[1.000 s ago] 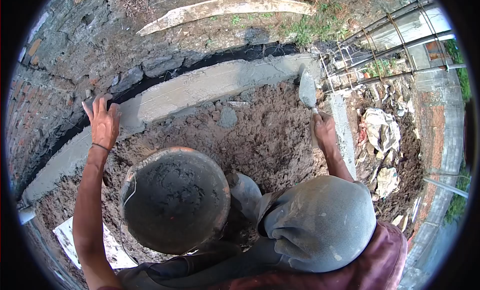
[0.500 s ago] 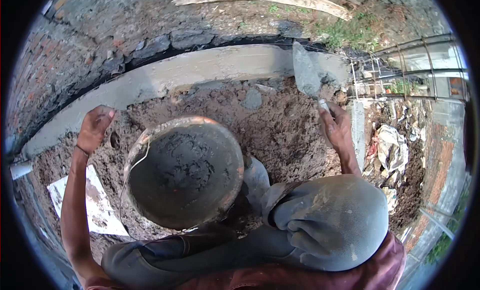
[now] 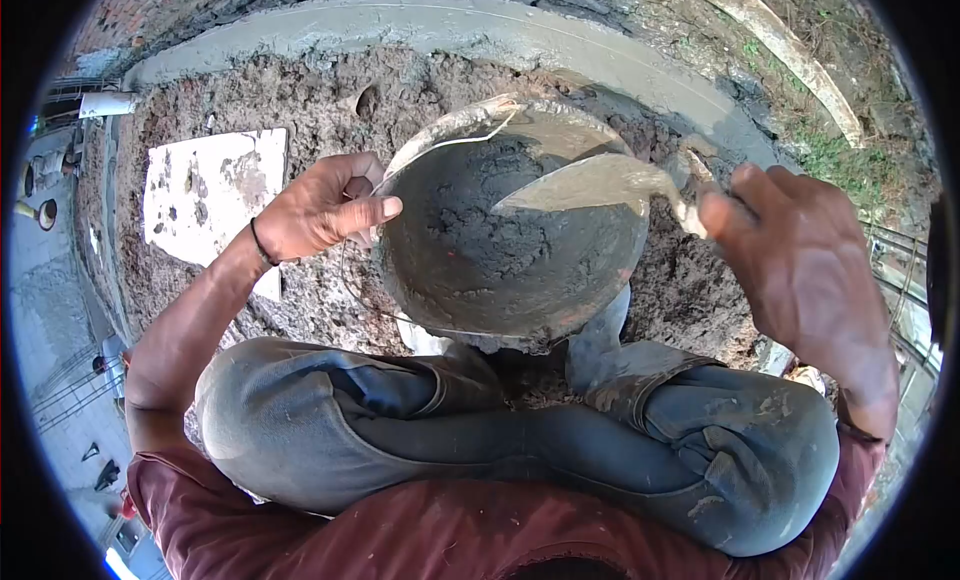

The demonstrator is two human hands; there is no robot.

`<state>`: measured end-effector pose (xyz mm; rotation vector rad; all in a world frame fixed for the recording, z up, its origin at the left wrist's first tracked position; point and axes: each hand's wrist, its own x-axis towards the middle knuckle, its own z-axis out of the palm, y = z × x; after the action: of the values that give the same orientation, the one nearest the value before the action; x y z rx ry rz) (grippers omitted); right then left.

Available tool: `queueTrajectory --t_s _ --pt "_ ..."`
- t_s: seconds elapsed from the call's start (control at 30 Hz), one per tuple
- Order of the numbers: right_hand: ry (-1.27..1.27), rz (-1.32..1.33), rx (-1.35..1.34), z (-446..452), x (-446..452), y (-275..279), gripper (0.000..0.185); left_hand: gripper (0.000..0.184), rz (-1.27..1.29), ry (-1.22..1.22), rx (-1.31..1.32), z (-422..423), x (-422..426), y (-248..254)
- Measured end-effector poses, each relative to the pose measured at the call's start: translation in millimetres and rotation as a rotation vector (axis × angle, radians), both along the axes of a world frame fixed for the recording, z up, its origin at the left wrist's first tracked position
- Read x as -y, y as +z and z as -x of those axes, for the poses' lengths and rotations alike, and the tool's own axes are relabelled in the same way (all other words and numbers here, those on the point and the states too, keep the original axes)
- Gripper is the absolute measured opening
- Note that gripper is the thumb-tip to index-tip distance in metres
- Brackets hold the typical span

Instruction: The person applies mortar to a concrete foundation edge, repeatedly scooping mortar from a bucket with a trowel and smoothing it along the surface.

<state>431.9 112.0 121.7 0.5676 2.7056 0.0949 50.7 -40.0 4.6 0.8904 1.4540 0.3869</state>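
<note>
You seem to be scooping mortar [image 3: 490, 245]; your right hand [image 3: 795, 245] grips the trowel [image 3: 585, 184] above the bucket [image 3: 570, 135]; your left hand [image 3: 320, 205] curls at its rim, hold unclear; scooping calls for lowering the trowel.

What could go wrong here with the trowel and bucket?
The trowel in the right hand is poised over the bucket; a careless swing might catch the left hand at the rim.
Lumpy soil surrounds the bucket, so a hard tug could perhaps tip it and spill the mortar.
</note>
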Motion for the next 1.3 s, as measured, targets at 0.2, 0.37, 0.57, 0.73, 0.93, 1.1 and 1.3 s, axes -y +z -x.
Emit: queueTrajectory --t_s 0.2,0.37,0.57,0.73,0.93,1.1,1.3 --pt "0.32 -0.038 0.21 37.1 6.1 -54.2 0.024 0.038 -0.252 -0.15 -0.045 -85.0 -43.2 37.2" --pt "0.388 -0.024 0.266 9.3 2.9 -88.8 0.015 0.039 -0.416 -0.22 -0.104 -122.3 -72.6 27.6" --pt "0.215 0.489 -0.241 -32.5 -5.9 -108.7 0.007 0.037 -0.366 -0.164 -0.074 -120.9 -66.5 23.6" --pt "-0.105 0.637 -0.033 -36.1 10.3 -126.9 0.008 0.037 -0.415 -0.154 -0.117 -120.3 -64.0 22.9" --pt "-0.34 1.031 -0.273 -54.5 29.2 -139.7 0.016 0.042 -0.435 -0.15 -0.136 -122.8 -64.2 21.8" --pt "-0.474 1.145 -0.401 -87.8 40.1 -169.3 0.018 0.047 -0.33 -0.125 -0.089 -121.9 -67.4 23.6" --pt "-0.724 1.418 -0.601 -109.0 56.7 -163.1 0.026 0.047 -0.344 -0.142 -0.081 -88.0 -67.4 11.5"
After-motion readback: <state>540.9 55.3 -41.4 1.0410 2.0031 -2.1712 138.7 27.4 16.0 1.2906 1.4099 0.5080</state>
